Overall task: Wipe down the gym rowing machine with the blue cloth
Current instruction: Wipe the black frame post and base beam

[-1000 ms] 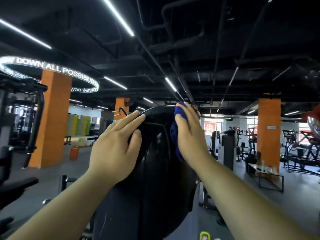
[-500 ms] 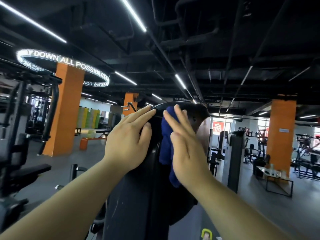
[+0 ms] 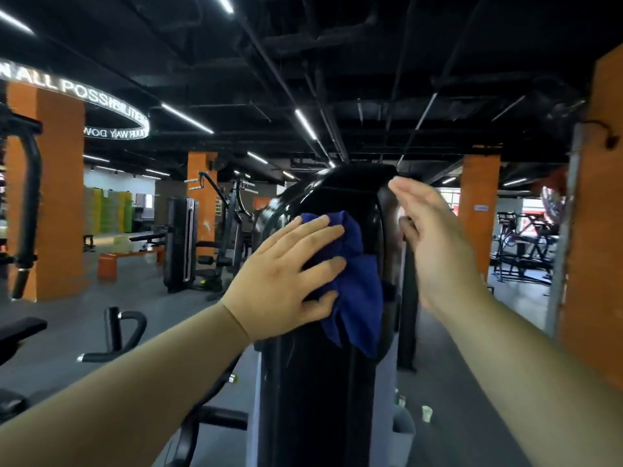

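standing at the machine (image 3: 320, 399), a tall glossy black shell rounded at the top. pressing the cloth (image 3: 357, 298) against its front with the left hand (image 3: 283, 284), palm down, fingers (image 3: 317, 230) straight and spread, flat on the fabric rather than curled round it, thumb low at the cloth's left edge. blue and bunched, about halfway up the visible shell, slightly right of its middle, with a loose corner hanging below the hand. holding the right hand (image 3: 435, 244) up beside the shell's upper right edge, empty, fingers straight, close together and relaxed, tips near the top corner. blurred there, so cannot tell whether touching the shell or just apart from it. reaching in with both bare forearms from the bottom corners.

behind on the left, an orange pillar (image 3: 57, 197), with a lit ring sign (image 3: 111, 99) in white letters overhead. further back, a low orange bench (image 3: 111, 262) and a black weight stack (image 3: 180, 244). nearer, at the lower left, a curved black handle (image 3: 118, 332) with a silver end. on the grey floor (image 3: 472, 382) just right of the machine's base, a grey bin (image 3: 403, 429) and a small pale cup (image 3: 426, 413). overhead, a black ceiling with pipes and long strip lights (image 3: 305, 123).
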The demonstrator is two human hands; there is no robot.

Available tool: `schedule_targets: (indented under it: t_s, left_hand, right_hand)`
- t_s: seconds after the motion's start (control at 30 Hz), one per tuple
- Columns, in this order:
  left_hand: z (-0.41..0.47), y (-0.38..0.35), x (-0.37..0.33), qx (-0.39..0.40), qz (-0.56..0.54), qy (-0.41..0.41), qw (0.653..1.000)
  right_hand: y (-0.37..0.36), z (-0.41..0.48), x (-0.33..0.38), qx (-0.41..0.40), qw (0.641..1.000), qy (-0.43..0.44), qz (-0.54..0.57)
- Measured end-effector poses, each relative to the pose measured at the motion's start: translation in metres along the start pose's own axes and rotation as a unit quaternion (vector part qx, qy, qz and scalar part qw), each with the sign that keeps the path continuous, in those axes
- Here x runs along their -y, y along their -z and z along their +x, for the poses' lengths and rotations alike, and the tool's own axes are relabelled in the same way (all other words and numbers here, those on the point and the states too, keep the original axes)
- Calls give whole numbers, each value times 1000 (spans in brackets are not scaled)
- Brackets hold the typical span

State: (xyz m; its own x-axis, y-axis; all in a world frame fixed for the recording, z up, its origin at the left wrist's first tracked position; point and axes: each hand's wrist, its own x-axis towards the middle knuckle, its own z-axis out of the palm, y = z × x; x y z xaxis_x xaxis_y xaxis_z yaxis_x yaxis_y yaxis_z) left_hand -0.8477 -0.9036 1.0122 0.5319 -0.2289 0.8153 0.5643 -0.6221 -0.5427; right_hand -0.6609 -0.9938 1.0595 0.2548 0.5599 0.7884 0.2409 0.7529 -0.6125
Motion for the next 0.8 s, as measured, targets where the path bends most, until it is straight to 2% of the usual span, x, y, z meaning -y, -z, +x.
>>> schedule_targets:
  t_s: [0.07,0.17,0.23,0.3,0.4,0.5,0.6,0.67,0.73,0.8]
  left_hand:
    - [-27,0,-14,3,-12,22,1000]
    - [-77,-2,-46,17,-53,120,991]
    - [-92,-4,-75,19,-118,238,964]
    - [-78,-7,-98,10,-161,348,924]
    - [-34,-13,-103,-18,-142,453,880]
    - [-31,-23,-89,-47,-112,456,882]
    - [-75,-35,-113,-51,-131,461,876]
    - [-107,-37,-142,-49,-172,517,837]
    - [-125,-37,-164,-50,-207,598,773]
    - [-116,-36,-165,-54,-207,659,721]
  right_hand:
    - [-3,-6,-5,50,984,79,-153]
    - [-14,-12,-6,130,888,223,-380]
    - [-22,-13,-12,181,835,262,-449]
    - [-28,-14,-21,214,810,262,-479]
    - [-29,-12,-25,220,809,250,-484]
    - [-26,-9,-20,239,809,244,-478]
    - [-24,-9,-19,255,802,243,-482]
    - [-24,-12,-21,237,777,269,-517]
    - [-26,-18,-28,224,730,331,-555]
    - [-29,-26,-38,250,678,396,-566]
